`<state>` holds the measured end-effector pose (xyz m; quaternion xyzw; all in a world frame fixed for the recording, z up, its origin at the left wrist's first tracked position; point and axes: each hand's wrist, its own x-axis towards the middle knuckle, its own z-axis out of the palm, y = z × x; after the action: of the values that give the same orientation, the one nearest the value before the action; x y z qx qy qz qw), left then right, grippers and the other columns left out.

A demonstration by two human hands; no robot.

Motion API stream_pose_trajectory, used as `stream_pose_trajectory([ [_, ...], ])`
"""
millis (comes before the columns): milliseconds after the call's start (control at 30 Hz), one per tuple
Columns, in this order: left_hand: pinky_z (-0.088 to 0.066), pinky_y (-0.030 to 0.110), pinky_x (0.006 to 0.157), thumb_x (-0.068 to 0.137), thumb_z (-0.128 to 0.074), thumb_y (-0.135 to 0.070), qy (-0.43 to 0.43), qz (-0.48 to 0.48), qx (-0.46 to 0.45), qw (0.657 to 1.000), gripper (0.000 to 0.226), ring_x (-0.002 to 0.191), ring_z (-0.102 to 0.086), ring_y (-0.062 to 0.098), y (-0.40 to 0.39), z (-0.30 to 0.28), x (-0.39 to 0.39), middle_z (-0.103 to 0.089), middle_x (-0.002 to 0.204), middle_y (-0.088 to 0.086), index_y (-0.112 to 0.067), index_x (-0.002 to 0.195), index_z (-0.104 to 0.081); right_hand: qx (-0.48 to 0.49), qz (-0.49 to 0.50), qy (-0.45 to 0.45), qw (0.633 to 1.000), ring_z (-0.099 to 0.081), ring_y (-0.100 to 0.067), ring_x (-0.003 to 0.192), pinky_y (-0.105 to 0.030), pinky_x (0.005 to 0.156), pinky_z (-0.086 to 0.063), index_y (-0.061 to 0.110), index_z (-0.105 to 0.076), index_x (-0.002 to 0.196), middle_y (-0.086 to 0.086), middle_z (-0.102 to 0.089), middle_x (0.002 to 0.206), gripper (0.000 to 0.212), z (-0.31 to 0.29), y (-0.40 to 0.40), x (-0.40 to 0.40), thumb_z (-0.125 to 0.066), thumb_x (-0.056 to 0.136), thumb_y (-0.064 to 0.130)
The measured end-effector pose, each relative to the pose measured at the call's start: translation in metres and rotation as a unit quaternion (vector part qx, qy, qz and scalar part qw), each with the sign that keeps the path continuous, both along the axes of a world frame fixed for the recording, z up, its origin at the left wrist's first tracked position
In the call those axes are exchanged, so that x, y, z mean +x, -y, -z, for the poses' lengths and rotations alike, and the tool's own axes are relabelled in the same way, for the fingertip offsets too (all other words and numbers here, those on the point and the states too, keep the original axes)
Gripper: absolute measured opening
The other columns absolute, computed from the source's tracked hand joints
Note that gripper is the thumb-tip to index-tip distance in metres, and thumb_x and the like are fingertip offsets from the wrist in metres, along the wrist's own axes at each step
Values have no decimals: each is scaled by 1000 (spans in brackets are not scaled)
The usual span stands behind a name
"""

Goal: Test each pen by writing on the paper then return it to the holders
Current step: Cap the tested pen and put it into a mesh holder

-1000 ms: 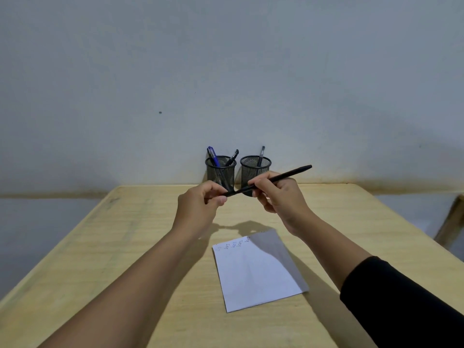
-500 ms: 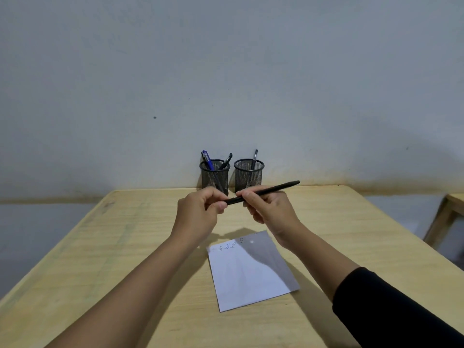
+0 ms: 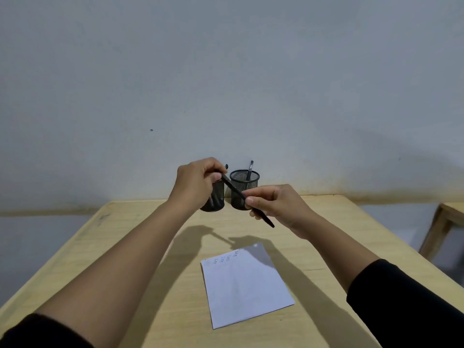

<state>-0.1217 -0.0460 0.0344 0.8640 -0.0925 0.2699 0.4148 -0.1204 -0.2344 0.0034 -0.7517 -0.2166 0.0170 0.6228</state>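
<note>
Two mesh holders stand at the table's far edge, my left hand half-covering one. Both hands — right hand too — pinch a black pen, slanted above the paper.

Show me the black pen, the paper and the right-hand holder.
Black pen point(image 3: 232, 186), head view, on the barrel between the hands.
Paper point(image 3: 247, 287), head view, on its blank middle.
Right-hand holder point(image 3: 244, 180), head view, on its mesh wall.

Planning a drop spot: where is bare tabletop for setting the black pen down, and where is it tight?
Bare wood left of the paper toward the table edge, and right of it. Another strip lies between the paper's top and the holders. Tight at the back: both holders, left hand, right hand and black pen.
</note>
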Motion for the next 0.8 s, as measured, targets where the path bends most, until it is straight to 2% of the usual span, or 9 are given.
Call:
stream_pose_trajectory([
  [100,-36,-7,63,87,-58,-8,17,24,-44,999,22,76,-58,-1,25,-18,18,-66,86,-8,-21,100,-69,-41,-5,19,999,-58,-6,59,-13,58,-47,8,-70,97,-7,-62,75,14,-10,7,14,-59,88,5],
  [200,-39,9,80,90,-56,-18,14,16,-100,995,31,93,-58,7,46,-21,40,-68,105,-4,-26,120,-60,-70,59,29,995,-59,-9,73,-13,59,-45,11,-69,96,-4,-67,85,11,-18,15,37,-63,87,13],
  [267,-35,15,88,92,-53,-23,-14,-4,-126,992,36,104,-57,11,57,-10,57,-65,117,-2,-25,128,-53,-43,104,28,993,-59,-11,76,-20,61,-42,17,-68,87,-3,-67,86,4,-23,20,54,-65,86,15],
  [333,-35,20,95,91,-55,-28,-58,-19,-136,989,43,116,-54,14,65,9,76,-59,128,0,-23,133,-48,-9,147,32,989,-58,-14,79,-23,61,-41,22,-64,78,-6,-67,86,10,-28,24,73,-65,85,15],
  [433,-31,31,108,87,-59,-35,-109,-50,-102,988,57,130,-43,22,74,41,100,-50,139,6,-18,138,-41,43,214,35,975,-56,-15,79,-28,65,-41,22,-62,75,-7,-68,88,10,-34,28,101,-67,83,19],
  [567,-27,32,109,85,-61,-35,-111,-98,-105,983,62,134,-33,22,85,72,116,-41,143,5,-18,139,-37,106,266,31,958,-57,-4,73,-21,65,-42,19,-64,79,2,-64,82,8,-33,24,136,-71,80,22],
  [633,-30,34,107,85,-60,-38,-105,-124,-116,980,63,136,-29,19,88,82,124,-35,146,1,-20,140,-34,110,277,27,954,-58,-7,76,-20,63,-41,18,-66,80,2,-65,83,10,-27,17,152,-73,78,24],
  [800,-36,33,100,86,-60,-35,-83,-155,-130,976,58,133,-36,19,91,93,138,-41,143,-1,-22,138,-38,48,316,12,947,-59,-17,93,-30,83,-44,20,-67,79,-3,-68,95,12,2,1,182,-74,75,28],
])
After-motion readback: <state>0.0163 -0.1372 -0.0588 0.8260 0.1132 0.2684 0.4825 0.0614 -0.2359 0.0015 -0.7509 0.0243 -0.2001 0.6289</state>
